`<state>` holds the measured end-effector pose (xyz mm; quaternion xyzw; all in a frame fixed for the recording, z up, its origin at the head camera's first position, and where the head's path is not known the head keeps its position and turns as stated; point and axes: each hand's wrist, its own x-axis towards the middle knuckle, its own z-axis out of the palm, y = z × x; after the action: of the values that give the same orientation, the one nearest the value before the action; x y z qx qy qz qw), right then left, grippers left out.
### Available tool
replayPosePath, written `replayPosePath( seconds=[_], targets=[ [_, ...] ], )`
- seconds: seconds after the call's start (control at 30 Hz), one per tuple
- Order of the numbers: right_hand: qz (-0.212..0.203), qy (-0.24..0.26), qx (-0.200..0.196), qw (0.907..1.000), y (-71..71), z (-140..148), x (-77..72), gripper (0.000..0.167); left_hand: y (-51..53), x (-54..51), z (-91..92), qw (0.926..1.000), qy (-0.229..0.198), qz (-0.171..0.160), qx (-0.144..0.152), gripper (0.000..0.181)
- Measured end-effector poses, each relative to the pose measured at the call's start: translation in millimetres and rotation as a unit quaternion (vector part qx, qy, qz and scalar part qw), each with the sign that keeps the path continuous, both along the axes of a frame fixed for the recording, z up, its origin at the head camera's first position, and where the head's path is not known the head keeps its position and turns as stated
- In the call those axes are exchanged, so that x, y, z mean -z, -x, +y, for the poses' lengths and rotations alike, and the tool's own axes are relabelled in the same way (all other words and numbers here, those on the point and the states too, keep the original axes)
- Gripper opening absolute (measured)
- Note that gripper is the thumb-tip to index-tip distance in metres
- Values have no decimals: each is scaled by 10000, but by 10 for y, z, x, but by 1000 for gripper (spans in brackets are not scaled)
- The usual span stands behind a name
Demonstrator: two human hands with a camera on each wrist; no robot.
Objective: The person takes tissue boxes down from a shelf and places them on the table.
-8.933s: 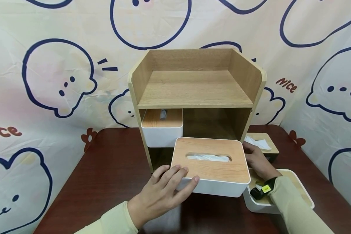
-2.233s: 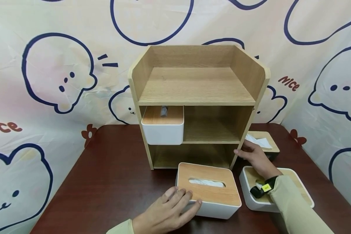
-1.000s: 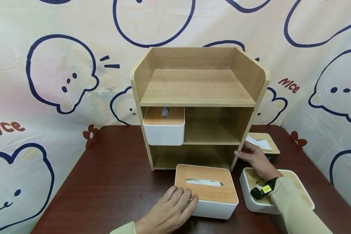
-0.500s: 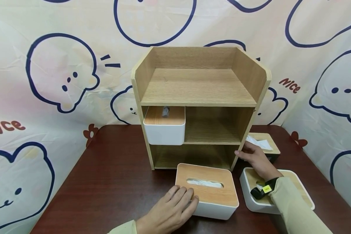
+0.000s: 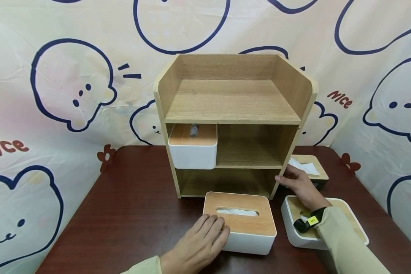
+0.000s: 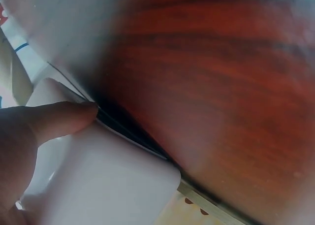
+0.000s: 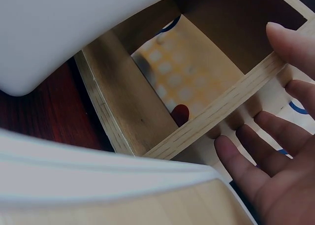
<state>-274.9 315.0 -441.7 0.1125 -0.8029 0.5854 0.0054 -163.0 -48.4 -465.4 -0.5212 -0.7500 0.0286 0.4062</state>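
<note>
My left hand (image 5: 198, 241) grips the near left corner of a white tissue box (image 5: 248, 243) with a wood-look lid, tissue showing in its slot. In the left wrist view, the thumb presses the rim of the white box (image 6: 118, 180). The box sits low, in front of a wooden shelf unit (image 5: 232, 101); whether its base fully touches the table cannot be made out. My right hand (image 5: 302, 190) holds the unit's right side panel. The right wrist view has the thumb at the edge of that panel (image 7: 221, 112) and the fingers against its outer face.
A second white wood-lidded box (image 5: 193, 156) juts from the left of the middle tier. Under my right forearm lies a white box (image 5: 349, 217) with a light lid. Behind it stands a dark tissue box (image 5: 316, 165) with a wooden top. The dark red table (image 5: 116, 213) meets printed curtains.
The tissue box has come down from in front of the middle tier, my left hand moving with it. Lately it has shifted slightly left. My right thumb now shows on the panel's front edge.
</note>
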Motion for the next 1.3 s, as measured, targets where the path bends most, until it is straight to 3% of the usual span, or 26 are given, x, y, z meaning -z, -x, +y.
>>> replayPosePath(
  seconds=[0.13, 0.33, 0.53, 0.7, 0.93, 1.3],
  targets=[
    [1, 30, -30, 10000, -5, -8, 2, 68, -1, 14, 15, 9998, 83, 187, -29, 30],
    [1, 10, -18, 10000, -2, -10, 3, 67, -5, 51, 54, 9964, 392, 724, -181, 35],
    [21, 86, -30, 10000, -10, -7, -7, 66, -1, 68, 84, 9936, 499, 1012, -106, 36],
    [21, 130, -51, 9999, -12, -12, 1, 66, -11, 21, 94, 9928, 322, 1150, 50, 34],
    [9, 105, -58, 9999, 3, -11, 1, 65, -53, -123, 67, 9916, 340, 1248, 95, 30],
    [48, 69, -66, 9999, -3, -5, 1, 63, -61, -136, 79, 9892, 168, 1415, 357, 29]
  ],
)
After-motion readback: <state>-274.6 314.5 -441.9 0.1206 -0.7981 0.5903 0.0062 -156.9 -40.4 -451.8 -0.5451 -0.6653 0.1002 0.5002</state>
